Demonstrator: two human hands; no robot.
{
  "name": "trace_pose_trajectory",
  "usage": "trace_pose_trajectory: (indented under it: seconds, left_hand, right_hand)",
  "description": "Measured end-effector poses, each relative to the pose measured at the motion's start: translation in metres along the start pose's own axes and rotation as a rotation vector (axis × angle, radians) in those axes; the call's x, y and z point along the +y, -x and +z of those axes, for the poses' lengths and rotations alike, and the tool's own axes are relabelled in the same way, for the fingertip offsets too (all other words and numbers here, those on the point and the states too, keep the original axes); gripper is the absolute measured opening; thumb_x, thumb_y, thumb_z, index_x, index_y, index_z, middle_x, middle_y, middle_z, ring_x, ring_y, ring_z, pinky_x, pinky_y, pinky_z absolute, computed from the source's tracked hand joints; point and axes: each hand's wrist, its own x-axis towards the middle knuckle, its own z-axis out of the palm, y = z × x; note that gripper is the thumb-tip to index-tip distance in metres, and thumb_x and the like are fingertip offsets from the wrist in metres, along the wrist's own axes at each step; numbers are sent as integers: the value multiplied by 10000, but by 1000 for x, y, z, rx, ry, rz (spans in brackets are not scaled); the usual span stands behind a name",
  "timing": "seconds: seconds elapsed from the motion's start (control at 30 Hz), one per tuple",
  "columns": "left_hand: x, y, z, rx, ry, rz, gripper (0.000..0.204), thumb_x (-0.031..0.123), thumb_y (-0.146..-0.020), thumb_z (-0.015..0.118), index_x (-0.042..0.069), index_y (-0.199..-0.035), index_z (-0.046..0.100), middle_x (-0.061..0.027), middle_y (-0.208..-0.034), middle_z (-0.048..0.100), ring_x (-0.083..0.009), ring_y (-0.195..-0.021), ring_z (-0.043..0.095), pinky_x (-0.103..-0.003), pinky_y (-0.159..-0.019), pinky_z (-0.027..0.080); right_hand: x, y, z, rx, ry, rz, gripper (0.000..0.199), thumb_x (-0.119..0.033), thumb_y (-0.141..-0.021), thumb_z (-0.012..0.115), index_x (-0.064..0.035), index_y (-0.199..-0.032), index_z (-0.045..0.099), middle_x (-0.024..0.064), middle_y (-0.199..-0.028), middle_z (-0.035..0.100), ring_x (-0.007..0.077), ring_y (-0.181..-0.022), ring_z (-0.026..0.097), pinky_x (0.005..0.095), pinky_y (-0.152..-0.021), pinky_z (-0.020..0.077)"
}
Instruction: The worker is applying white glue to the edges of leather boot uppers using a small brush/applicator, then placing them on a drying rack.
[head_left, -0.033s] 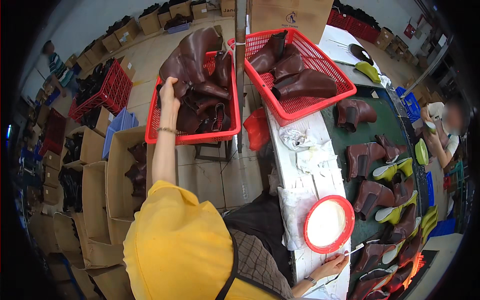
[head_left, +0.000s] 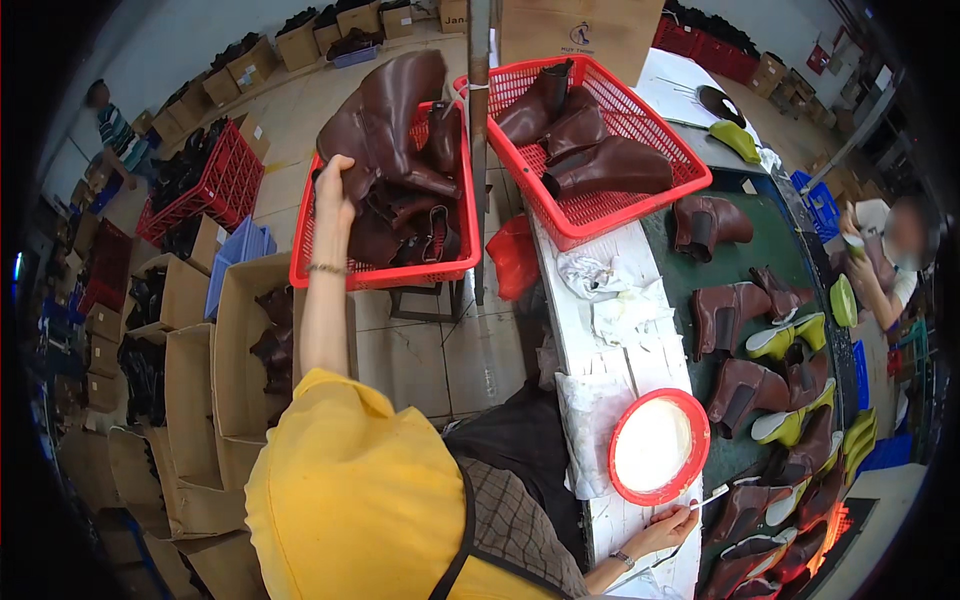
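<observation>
At the left red basket (head_left: 420, 275), my left hand (head_left: 335, 185) is closed round the edge of a dark brown heeled boot (head_left: 385, 115). That boot lies tilted over other brown boots in the basket. My right hand (head_left: 665, 530) rests low on the white bench and pinches a slim white brush (head_left: 712, 496). The brush points toward brown boots (head_left: 745, 510) on the green surface. Just above this hand stands a red bowl (head_left: 703, 435) filled with a white paste.
A second red basket (head_left: 620, 225) of boots stands beyond the bench, beside a metal post (head_left: 480, 150). White rags (head_left: 630, 315) lie on the bench. Several boots and yellow-green shoe lasts (head_left: 780, 428) line the right. Cardboard boxes (head_left: 190, 400) crowd the left; a co-worker (head_left: 880, 250) is at right.
My left forearm and the held boot have shifted very slightly. The co-worker's hands at the right have moved a little upward. My right hand and the brush stay in place.
</observation>
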Motion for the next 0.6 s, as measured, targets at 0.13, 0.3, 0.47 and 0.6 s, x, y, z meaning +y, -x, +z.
trace_pose_trajectory:
  seconds: [0.13, 0.3, 0.47, 0.6]
  left_hand:
    - [39, 102, 51, -355, -306, 52, 359, 54, -786, 643, 3, -1140, 666, -39, -1027, 701, -150, -899, 664, -305, -864, 539]
    - [4, 197, 148, -941, -467, 32, 578, -79, -717, 687, -19, -1287, 610, -65, -1157, 698, -138, -1054, 658, -300, -927, 522]
    - [-104, 259, 200, -1271, -682, 764, 659, -150, -685, 680, 50, -1310, 619, -103, -1182, 598, -251, -977, 625, -340, -877, 518]
    - [-134, 277, 195, -1745, -1015, 572, 596, 74, -678, 861, 122, -1239, 662, -126, -1105, 572, -335, -1090, 549, -427, -969, 464]
  right_hand:
    - [2, 0, -1, 51, 18, 66, 229, -257, -1078, 524, -63, -1107, 644, -82, -655, 425, 7, -499, 318, 205, -411, 234]
    - [-7, 0, -3, 35, -79, 102, 262, -254, -1089, 506, -40, -1117, 654, -73, -689, 480, 2, -528, 366, 196, -429, 289]
    - [-58, -9, -22, -19, 105, -28, 273, -157, -1061, 547, 9, -1231, 681, -32, -806, 565, 43, -633, 465, 205, -546, 374]
    - [-105, -2, -27, -180, 470, -323, 153, -107, -919, 711, -61, -1055, 764, 54, -804, 622, 167, -660, 567, 294, -606, 445]
